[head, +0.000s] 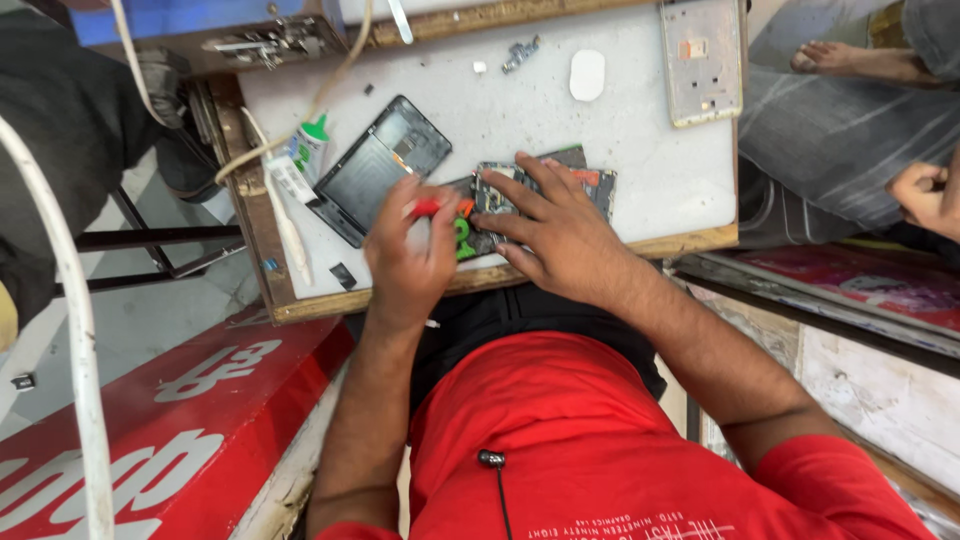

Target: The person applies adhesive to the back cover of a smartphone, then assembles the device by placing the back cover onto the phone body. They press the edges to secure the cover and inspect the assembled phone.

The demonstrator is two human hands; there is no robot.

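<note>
My left hand (408, 255) grips a small red-handled screwdriver (426, 208), its tip at an opened phone (590, 183) lying near the front edge of the white work board (640, 140). My right hand (558, 228) presses flat on the phone, fingers spread over its exposed circuit board. A green part (462, 238) shows between my two hands. To the left of the left hand lies a dark, empty phone frame (380, 165), tilted.
A white glue tube with a green cap (305, 150) and a thin white stick (282, 215) lie at the board's left edge. A white oval piece (587, 75), a small metal part (520, 52) and a pale phone panel (702, 60) lie farther back. Another person's foot (850, 60) and hand (925, 195) are at the right.
</note>
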